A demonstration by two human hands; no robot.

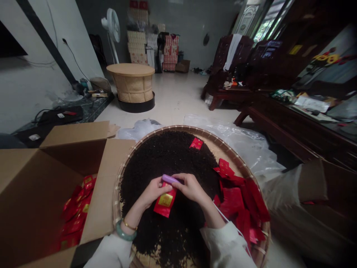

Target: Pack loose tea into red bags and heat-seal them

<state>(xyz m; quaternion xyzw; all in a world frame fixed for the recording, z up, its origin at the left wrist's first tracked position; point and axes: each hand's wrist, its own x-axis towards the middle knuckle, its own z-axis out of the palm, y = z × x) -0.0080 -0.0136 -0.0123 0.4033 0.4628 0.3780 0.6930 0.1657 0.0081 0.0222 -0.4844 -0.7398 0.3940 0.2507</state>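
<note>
Over a heap of dark loose tea leaves (pixel 167 156), a red packet with a gold label (pixel 165 201) hangs upright from my hands. My left hand (pixel 153 191) pinches the packet near its top edge. My right hand (pixel 191 186) is closed on a small purple hand-held device (pixel 170 179), which looks like a mini bag sealer and lies across the packet's top. The left fingertips also touch the device's end. A white cord (pixel 227 219) runs along my right forearm.
A round bamboo tray (pixel 118 186) bears the leaves, with a pile of red packets (pixel 232 201) at its right and one packet (pixel 196 143) at the far side. An open cardboard box (pixel 96 197) on the left contains several red packets. Plastic sheeting (pixel 245 145) lies behind.
</note>
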